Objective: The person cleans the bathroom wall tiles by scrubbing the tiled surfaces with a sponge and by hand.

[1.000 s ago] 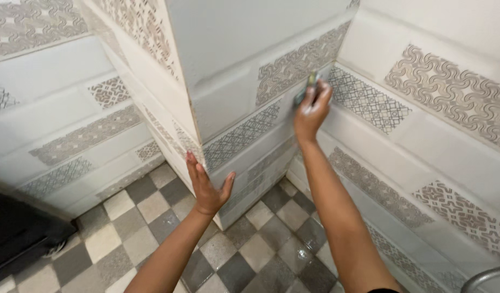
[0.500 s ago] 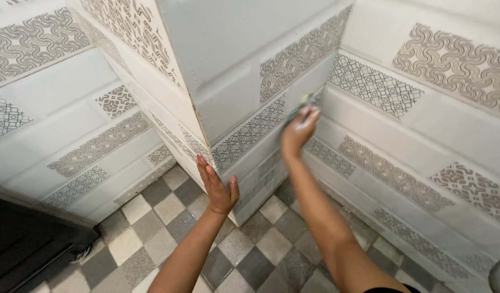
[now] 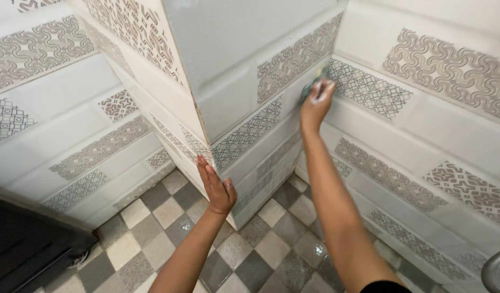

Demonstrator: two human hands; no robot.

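Observation:
My right hand (image 3: 316,101) is stretched out to the inner corner of the tiled wall (image 3: 250,70) and presses a green and yellow scrub sponge (image 3: 311,86) against the tiles; white foam shows on my fingers. My left hand (image 3: 216,187) rests flat, fingers together, against the outer corner edge of the tiled column, low down near the floor. It holds nothing. The wall tiles are pale grey with bands of grey swirl and lattice patterns.
The floor (image 3: 261,244) is a wet checkerboard of grey and beige tiles. A dark door or panel (image 3: 27,249) stands at the lower left. A curved metal pipe (image 3: 494,268) shows at the lower right edge.
My right hand slid down the wall corner with the sponge half a second ago and is now back up at the corner. My left hand stays on the column edge.

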